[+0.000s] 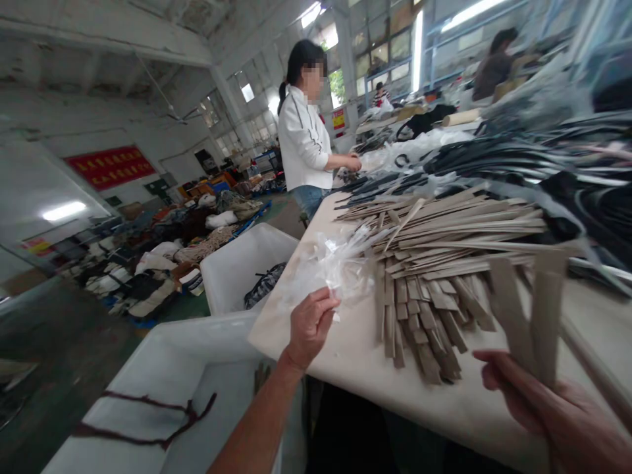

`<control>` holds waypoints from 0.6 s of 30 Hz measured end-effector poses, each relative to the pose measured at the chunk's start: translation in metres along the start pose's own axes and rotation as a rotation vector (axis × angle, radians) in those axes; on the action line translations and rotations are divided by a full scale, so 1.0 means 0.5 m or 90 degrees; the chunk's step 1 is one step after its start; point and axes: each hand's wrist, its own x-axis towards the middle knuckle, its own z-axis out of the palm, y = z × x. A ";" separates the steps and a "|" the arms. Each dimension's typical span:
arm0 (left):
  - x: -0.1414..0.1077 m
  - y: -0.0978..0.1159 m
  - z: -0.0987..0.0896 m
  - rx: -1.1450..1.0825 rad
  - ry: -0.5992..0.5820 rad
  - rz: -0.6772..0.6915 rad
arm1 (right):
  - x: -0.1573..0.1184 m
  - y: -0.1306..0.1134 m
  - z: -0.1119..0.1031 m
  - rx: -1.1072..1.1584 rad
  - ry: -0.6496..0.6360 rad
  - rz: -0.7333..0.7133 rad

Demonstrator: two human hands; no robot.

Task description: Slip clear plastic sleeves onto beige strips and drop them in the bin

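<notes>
Both hands are closed: the left hand point(310, 327) pinches clear plastic film point(340, 263), the right hand point(533, 401) grips beige strips point(528, 316) beside a larger pile of strips point(434, 263).

We are standing in a large factory workshop: a long worktable point(345, 359) is carrying piles of cut strips point(434, 263), a co-worker point(303, 131) is working further along it, white plastic bins point(237, 263) are sitting beside us, heaps of bagged material point(162, 257) are covering the floor, and fluorescent lights point(469, 14) are shining beneath a bare concrete ceiling point(99, 33).
</notes>
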 end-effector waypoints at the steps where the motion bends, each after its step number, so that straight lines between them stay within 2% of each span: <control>1: 0.012 0.010 0.029 -0.037 -0.008 0.004 | 0.000 -0.014 0.008 0.021 -0.025 0.015; 3: 0.028 0.031 0.085 -0.096 -0.028 0.022 | 0.006 -0.046 0.023 0.062 -0.057 0.006; 5: 0.032 0.051 0.131 -0.117 -0.059 0.070 | 0.024 -0.078 0.035 0.067 -0.053 -0.006; 8: 0.022 0.080 0.175 -0.115 -0.120 0.163 | 0.062 -0.108 0.046 0.040 -0.082 -0.004; 10: 0.010 0.095 0.188 -0.131 -0.148 0.200 | 0.087 -0.116 0.055 0.026 -0.123 0.000; 13: -0.010 0.105 0.191 -0.152 -0.175 0.202 | 0.113 -0.118 0.072 0.031 -0.170 -0.005; 15: -0.022 0.100 0.189 -0.139 -0.191 0.191 | 0.124 -0.121 0.079 0.047 -0.164 -0.017; 18: -0.026 0.086 0.182 -0.107 -0.246 0.168 | 0.133 -0.140 0.070 0.075 -0.105 -0.051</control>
